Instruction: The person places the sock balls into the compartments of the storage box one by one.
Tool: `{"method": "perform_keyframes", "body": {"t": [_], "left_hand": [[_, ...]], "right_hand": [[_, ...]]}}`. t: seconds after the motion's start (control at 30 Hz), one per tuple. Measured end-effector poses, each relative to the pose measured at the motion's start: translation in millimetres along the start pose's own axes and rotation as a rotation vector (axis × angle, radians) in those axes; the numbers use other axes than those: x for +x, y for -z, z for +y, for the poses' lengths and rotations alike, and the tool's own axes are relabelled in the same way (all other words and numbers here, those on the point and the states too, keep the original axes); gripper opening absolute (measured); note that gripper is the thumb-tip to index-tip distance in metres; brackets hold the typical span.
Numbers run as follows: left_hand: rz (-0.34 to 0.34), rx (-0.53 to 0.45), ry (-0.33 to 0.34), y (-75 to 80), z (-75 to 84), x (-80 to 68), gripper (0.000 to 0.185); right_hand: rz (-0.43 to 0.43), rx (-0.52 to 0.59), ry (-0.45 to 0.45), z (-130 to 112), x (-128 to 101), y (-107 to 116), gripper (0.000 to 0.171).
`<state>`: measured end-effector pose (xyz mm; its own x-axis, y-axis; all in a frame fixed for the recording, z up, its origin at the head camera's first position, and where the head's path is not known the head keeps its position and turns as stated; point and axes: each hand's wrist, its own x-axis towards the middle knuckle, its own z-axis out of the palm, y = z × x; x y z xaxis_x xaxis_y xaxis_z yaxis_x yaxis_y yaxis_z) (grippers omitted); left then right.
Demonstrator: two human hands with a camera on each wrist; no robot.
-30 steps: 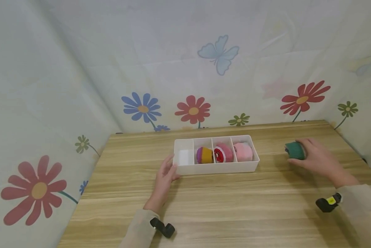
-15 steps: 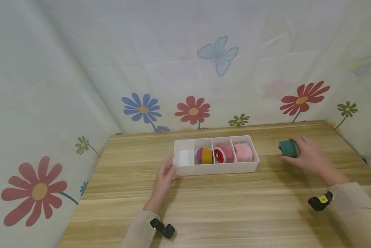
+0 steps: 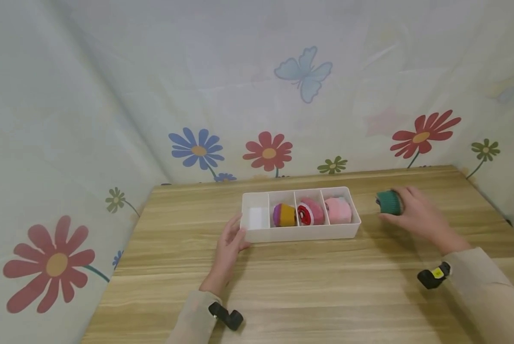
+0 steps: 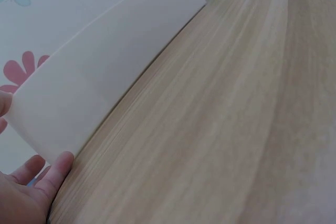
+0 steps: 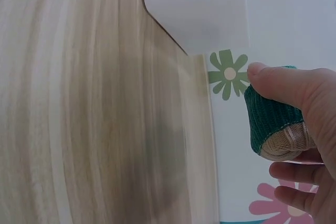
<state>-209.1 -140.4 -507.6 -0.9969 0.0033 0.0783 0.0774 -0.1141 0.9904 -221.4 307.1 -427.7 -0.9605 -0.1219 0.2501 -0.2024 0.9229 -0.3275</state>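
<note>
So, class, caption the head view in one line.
Left hand steadies the tray; right hand holds a green sock roll.

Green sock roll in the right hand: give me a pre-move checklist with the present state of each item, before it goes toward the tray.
1. Grip on the green sock roll: ok. The right hand has thumb and fingers curled round it, also seen in the right wrist view.
2. Roll off the table: ok, by the right wrist view.
3. White tray steadied: ok. The left hand rests at its left front corner.
4. Free compartment: cannot tell. The leftmost one shows only white; the other three hold rolls.
5. Path from the roll to the tray: ok, only bare wood between them.
6. Roll staying rolled: ok, it looks compact.
</note>
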Motion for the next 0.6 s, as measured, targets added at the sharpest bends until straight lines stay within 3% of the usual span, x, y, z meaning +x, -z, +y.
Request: {"method": "perform_keyframes", "body": {"t": [0.37, 0.6], "left_hand": [[-0.015, -0.017, 0.009, 0.9, 1.6, 1.7, 0.048], [-0.031, 0.010, 0.028, -4.3, 21.2, -6.7, 0.047]], "right_hand": [[0.017, 0.037, 0.018, -11.1, 5.3, -1.0, 0.087], [0.023, 0.049, 0.032, -16.7, 9.1, -2.8, 0.082]]}}
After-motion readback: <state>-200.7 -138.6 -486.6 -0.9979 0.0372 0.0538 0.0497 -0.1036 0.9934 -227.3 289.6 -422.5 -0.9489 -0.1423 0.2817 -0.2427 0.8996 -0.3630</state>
